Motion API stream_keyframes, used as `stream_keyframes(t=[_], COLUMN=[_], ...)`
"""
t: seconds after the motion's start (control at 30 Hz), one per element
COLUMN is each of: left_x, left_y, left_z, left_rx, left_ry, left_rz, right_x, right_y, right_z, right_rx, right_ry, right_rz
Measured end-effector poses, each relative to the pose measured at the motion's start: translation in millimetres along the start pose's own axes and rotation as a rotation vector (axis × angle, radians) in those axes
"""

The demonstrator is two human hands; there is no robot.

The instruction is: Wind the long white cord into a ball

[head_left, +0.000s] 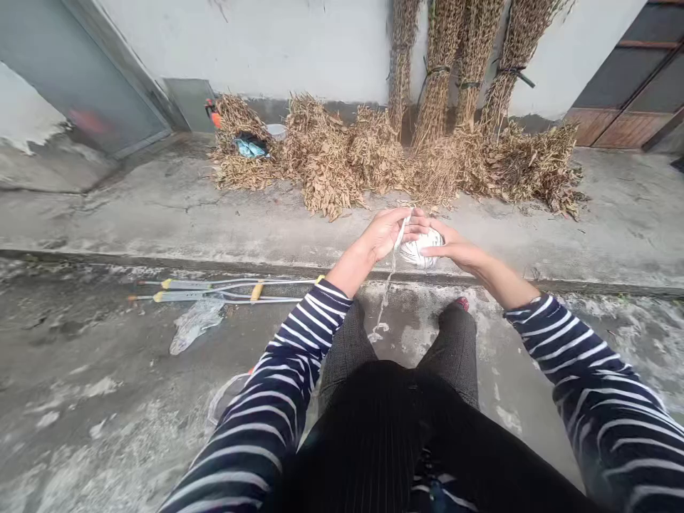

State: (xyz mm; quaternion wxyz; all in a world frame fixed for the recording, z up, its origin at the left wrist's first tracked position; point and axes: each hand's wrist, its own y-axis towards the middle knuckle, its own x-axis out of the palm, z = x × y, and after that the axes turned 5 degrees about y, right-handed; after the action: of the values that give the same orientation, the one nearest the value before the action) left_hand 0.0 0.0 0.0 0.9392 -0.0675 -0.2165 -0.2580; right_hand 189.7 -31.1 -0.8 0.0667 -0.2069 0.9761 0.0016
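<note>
In front of my legs, my right hand [454,246] wraps round a ball of white cord [422,251], its thumb over the front. My left hand [385,231] is at the ball's left, with the loose white strand [398,244] running between its thumb and fingers. From there the strand dangles down to the ground between my feet, where its end lies in a small curl. The fingertips of both hands meet or overlap above the ball, and part of the ball is hidden by them.
Dried plant bundles [325,157] lie along the wall, and several tied ones [435,78] lean upright. A raised concrete step [267,235] crosses ahead. Crutches [235,291] and a clear plastic bag [197,324] lie at left on the ground.
</note>
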Motion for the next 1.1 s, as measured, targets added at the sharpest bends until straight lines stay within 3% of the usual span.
stream_keyframes(t=[0.13, 0.27, 0.33, 0.43, 0.57, 0.67, 0.87, 0.93, 1.0, 1.1], left_x=[-12.8, -44.0, -58.5, -70.4, -74.6, -79.7, -95.9, -95.1, -88.7, -69.8], left_y=[8.0, 18.7, 24.2, 30.3, 30.3, 25.2, 24.4, 30.4, 36.1, 34.4], left_z=[4.8, 4.9, -1.5, -20.4, -44.0, -43.8, -29.2, -36.0, -47.8, -64.8], left_rx=[-0.038, -0.098, -0.122, -0.079, -0.061, -0.100, -0.041, -0.081, -0.091, 0.097], left_ry=[0.218, 0.467, 0.640, 0.852, 0.795, 0.668, 0.390, 0.510, 0.727, 0.803], left_rz=[-0.044, -0.175, -0.214, -0.177, -0.251, -0.294, -0.157, -0.067, 0.107, 0.348], right_x=[-2.1, -8.4, -9.9, -9.3, -11.1, -16.9, -22.7, -20.9, -19.1, -19.0], right_y=[-0.5, -11.1, -17.1, -23.4, -28.8, -34.8, -48.5, -49.3, -47.8, -43.9], right_z=[10.6, 13.1, 11.9, 9.8, 7.3, 5.1, 5.2, 6.8, 9.5, 14.8], right_rx=[0.054, 0.122, 0.123, 0.117, 0.089, 0.072, 0.107, 0.112, 0.105, 0.094], right_ry=[0.047, 0.164, 0.212, 0.302, 0.414, 0.442, 0.556, 0.589, 0.602, 0.600], right_rz=[0.070, 0.053, 0.037, 0.012, -0.014, -0.036, -0.085, -0.102, -0.095, -0.044])
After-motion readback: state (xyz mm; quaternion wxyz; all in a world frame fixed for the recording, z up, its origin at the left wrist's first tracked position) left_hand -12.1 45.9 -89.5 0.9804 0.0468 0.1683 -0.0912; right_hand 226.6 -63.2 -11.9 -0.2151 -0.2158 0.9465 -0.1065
